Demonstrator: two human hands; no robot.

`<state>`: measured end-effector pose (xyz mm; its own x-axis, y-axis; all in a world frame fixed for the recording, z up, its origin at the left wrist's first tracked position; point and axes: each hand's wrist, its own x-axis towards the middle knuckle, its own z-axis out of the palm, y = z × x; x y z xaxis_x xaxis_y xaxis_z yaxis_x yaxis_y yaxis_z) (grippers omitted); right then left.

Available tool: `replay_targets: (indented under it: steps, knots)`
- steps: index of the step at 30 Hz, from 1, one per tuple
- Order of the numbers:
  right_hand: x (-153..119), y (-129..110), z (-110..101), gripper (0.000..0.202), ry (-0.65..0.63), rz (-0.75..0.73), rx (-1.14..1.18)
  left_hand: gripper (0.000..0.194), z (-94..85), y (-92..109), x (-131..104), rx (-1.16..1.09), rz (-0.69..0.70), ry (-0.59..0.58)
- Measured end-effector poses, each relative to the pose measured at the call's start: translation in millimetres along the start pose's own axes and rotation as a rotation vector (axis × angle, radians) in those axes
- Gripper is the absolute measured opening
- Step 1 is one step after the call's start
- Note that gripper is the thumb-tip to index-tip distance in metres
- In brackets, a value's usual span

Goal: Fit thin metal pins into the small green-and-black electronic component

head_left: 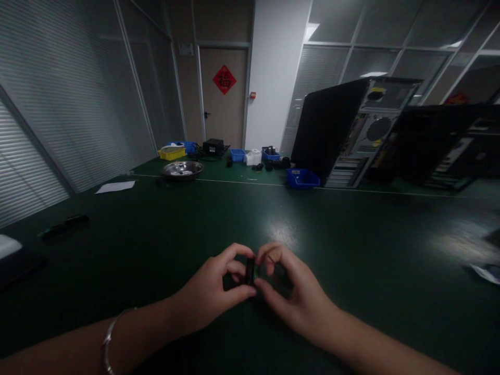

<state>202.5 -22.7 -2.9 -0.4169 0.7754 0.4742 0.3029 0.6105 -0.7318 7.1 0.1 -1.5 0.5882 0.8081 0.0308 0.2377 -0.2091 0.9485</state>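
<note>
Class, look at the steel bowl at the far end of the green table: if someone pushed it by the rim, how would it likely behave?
The steel bowl looks shallow, wide and thin-walled, so it is probably light and would slide rather than tip. Its shiny surface suggests a slippery grip. It seems to hold a few small items, which would likely rattle or shift. The green table looks smooth, offering little resistance.

hands: left [213, 291] and right [297, 297] pinch small black part [250, 271] | over green table [351, 245]

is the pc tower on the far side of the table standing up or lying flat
Standing up. The computer tower rests on its base on the green table, its rear panel with fan grilles and ports facing the camera. It looks tilted, likely from lens distortion.
</note>
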Motion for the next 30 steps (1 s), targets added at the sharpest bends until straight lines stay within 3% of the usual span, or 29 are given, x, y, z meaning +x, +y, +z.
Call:
replay_targets:
  steps: [16, 22, 30]
  knots:
    - [-0.9, 0.4, 1.1, 0.017, -0.038, 0.007, -0.010, 0.036, 1.9, 1.7, -0.3, 0.098, 0.071, 0.005]
    - [-2.1, 2.1, 2.3, 0.017, -0.026, -0.023, 0.000, 0.027, 1.6, 5.6, -1.5, 0.062, 0.130, -0.040]
    - [-2.5, 1.7, 1.1, 0.013, -0.059, -0.036, -0.032, 0.011, 2.6, 3.5, 0.1, -0.035, 0.083, -0.035]
